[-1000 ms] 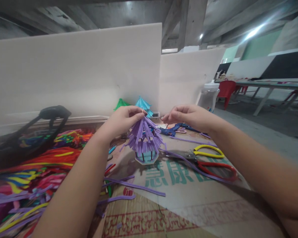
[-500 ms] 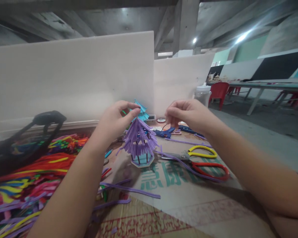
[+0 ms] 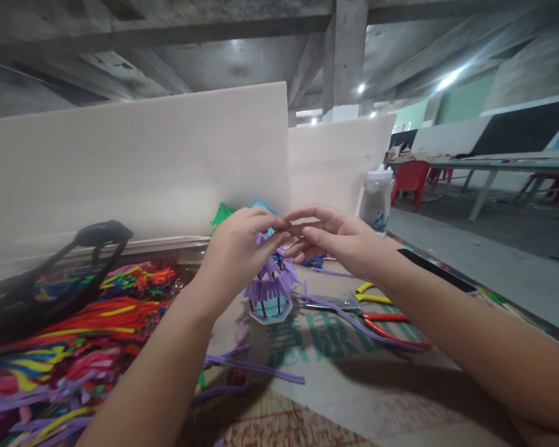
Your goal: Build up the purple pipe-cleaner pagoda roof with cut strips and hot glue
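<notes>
A small purple pavilion model (image 3: 268,290), with a fringed roof of fuzzy strips and a pale blue base, stands upright on the cardboard. My left hand (image 3: 245,251) is at its peak, thumb and fingertips drawn together; whatever may be between them is hidden. My right hand (image 3: 340,239) meets the left fingertips above the roof, its fingers stretched out and slightly spread. Both hands cover the upper part of the model. Scissors (image 3: 338,302) with yellow and red handles lie to the right, with a purple pipe cleaner (image 3: 354,323) across them.
Piles of coloured pipe cleaners (image 3: 107,320) fill the left side beside a black strap-like object (image 3: 105,236). Behind the hands are green (image 3: 222,213) and blue (image 3: 263,204) roofs and a partly hidden blue tool (image 3: 313,261). A water bottle (image 3: 376,202) stands back right, near a dark flat object (image 3: 438,271).
My right hand has moved left to meet my left hand above the purple roof, and its fingers have opened out. The camera view has tilted up slightly.
</notes>
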`<state>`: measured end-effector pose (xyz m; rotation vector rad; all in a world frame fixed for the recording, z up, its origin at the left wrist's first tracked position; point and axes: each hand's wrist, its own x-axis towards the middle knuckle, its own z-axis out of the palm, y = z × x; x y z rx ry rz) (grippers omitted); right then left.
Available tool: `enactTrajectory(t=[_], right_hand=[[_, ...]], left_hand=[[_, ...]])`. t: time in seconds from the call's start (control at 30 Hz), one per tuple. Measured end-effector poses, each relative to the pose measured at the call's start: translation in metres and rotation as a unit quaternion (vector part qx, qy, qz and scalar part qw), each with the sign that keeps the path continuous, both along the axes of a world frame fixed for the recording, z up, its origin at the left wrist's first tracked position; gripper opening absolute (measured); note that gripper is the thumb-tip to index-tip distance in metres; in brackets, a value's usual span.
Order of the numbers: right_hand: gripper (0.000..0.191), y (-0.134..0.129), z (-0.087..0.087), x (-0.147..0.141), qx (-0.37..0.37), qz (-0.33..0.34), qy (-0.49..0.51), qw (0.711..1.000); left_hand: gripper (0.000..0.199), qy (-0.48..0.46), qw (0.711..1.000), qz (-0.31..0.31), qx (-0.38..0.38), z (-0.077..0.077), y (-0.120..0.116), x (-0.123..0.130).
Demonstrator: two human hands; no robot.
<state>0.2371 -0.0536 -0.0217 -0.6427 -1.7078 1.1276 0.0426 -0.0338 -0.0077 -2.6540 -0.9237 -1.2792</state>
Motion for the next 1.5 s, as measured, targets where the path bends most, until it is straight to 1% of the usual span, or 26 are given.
enactTrajectory(t=[0.07,0.13,0.23,0.3,0.37,0.43,0.53,0.6,0.67,0.73,0.77,0.8,0.87,0.9,0.97,1.07,1.17,1.2,1.27,1.37,1.43,1.5], right_hand=[[0.033,0.0,0.0,-0.001,-0.005,0.013,0.0,1.0],[0.037,0.0,0.001,0.0,-0.008,0.005,-0.018,1.0],[0.036,0.0,0.004,0.004,0.013,-0.043,-0.044,0.998],[0.032,0.0,0.008,0.009,0.038,-0.091,-0.049,0.994],[0.028,0.0,0.011,0.013,0.056,-0.138,-0.056,0.987],[0.027,0.001,0.014,0.017,0.064,-0.167,-0.062,0.982],[0.029,0.003,0.014,0.018,0.064,-0.176,-0.075,0.98],[0.03,0.005,0.011,0.017,0.063,-0.171,-0.091,0.979],[0.03,0.008,0.008,0.016,0.069,-0.162,-0.107,0.978],[0.029,0.01,0.005,0.016,0.08,-0.151,-0.118,0.978],[0.028,0.01,0.004,0.016,0.084,-0.147,-0.124,0.978],[0.028,0.01,0.003,0.016,0.088,-0.145,-0.131,0.977],[0.029,0.009,0.003,0.017,0.097,-0.144,-0.151,0.973],[0.029,0.008,0.003,0.017,0.103,-0.145,-0.163,0.97],[0.029,0.006,0.004,0.016,0.114,-0.152,-0.186,0.964],[0.027,0.004,0.004,0.013,0.124,-0.17,-0.215,0.954],[0.024,0.005,0.001,0.009,0.15,-0.175,-0.236,0.944],[0.023,0.006,-0.001,0.008,0.161,-0.176,-0.245,0.94],[0.021,0.008,-0.006,0.006,0.187,-0.181,-0.273,0.926],[0.027,0.011,-0.012,0.002,0.212,-0.173,-0.355,0.894],[0.03,0.013,-0.016,-0.001,0.187,-0.147,-0.398,0.886],[0.029,0.015,-0.019,-0.004,0.125,-0.114,-0.408,0.897]], left_hand=[[0.015,-0.031,0.999,-0.014,0.011,0.001,0.0,0.0],[0.013,-0.055,0.998,-0.029,-0.003,0.003,-0.002,-0.002],[0.013,-0.079,0.996,-0.018,-0.044,0.011,-0.008,-0.011],[0.018,-0.105,0.992,0.004,-0.074,0.016,-0.011,-0.02],[0.024,-0.121,0.988,0.013,-0.099,0.021,-0.012,-0.03],[0.026,-0.134,0.986,0.006,-0.098,0.024,-0.012,-0.039],[0.029,-0.143,0.986,-0.007,-0.082,0.025,-0.011,-0.044],[0.033,-0.124,0.988,-0.009,-0.087,0.025,-0.013,-0.044],[0.041,-0.078,0.99,-0.024,-0.111,0.025,-0.017,-0.04],[0.048,-0.014,0.988,-0.061,-0.142,0.025,-0.024,-0.036],[0.048,0.019,0.984,-0.085,-0.153,0.025,-0.027,-0.034],[0.043,0.051,0.98,-0.109,-0.156,0.025,-0.031,-0.032],[0.019,0.091,0.973,-0.149,-0.149,0.025,-0.037,-0.028],[0.014,0.094,0.972,-0.158,-0.145,0.024,-0.038,-0.027],[0.027,0.07,0.976,-0.141,-0.152,0.023,-0.037,-0.026],[0.025,0.001,0.985,-0.063,-0.162,0.022,-0.024,-0.028],[0.034,-0.079,0.991,-0.008,-0.112,0.02,-0.002,-0.034],[0.038,-0.081,0.991,0.008,-0.111,0.018,0.006,-0.037],[0.041,-0.053,0.989,0.021,-0.14,0.014,0.02,-0.041],[0.045,0.013,0.98,0.042,-0.193,0.008,0.034,-0.046],[0.048,0.035,0.977,0.043,-0.208,0.005,0.037,-0.046],[0.05,0.041,0.974,0.037,-0.218,0.003,0.038,-0.045]])
